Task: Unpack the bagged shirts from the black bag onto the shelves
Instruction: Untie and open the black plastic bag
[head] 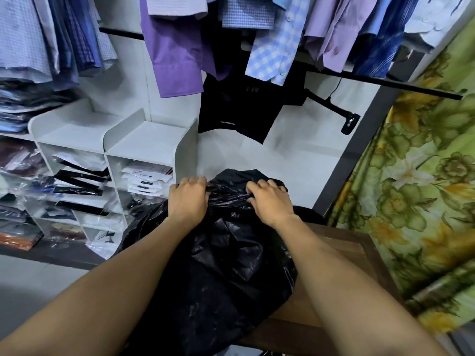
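The black bag (226, 265) lies on the brown wooden table (341, 253). It covers the table's left part and spills over the left edge, and its gathered neck points toward the far edge. The plastic is crumpled and glossy, and what it holds is hidden.

Both bare hands are on that neck. The left grip (189, 199) is clamped on the bunched plastic at the left of the neck, with its fingers curled over the top and its knuckles up. The right grip (270, 201) is clamped on the same twisted band just to the right, its fingertips digging into the folds. The two grips are near each other but apart, with a short stretch of taut plastic between them. Both forearms reach across the bag from the near edge.

Beyond the table's left edge stands a white unit of shelves (185, 155). Its cubbies hold bagged shirts (146, 178), folded and stacked in clear wrappers, and its two top compartments are bare. More wrapped stacks fill the shelving further left.

Above, purple, blue and checked hanging shirts (174, 47) crowd a dark rail (385, 80). A black garment (236, 109) hangs below them against the white wall. Along the table's right edge hangs a green floral curtain (411, 188).
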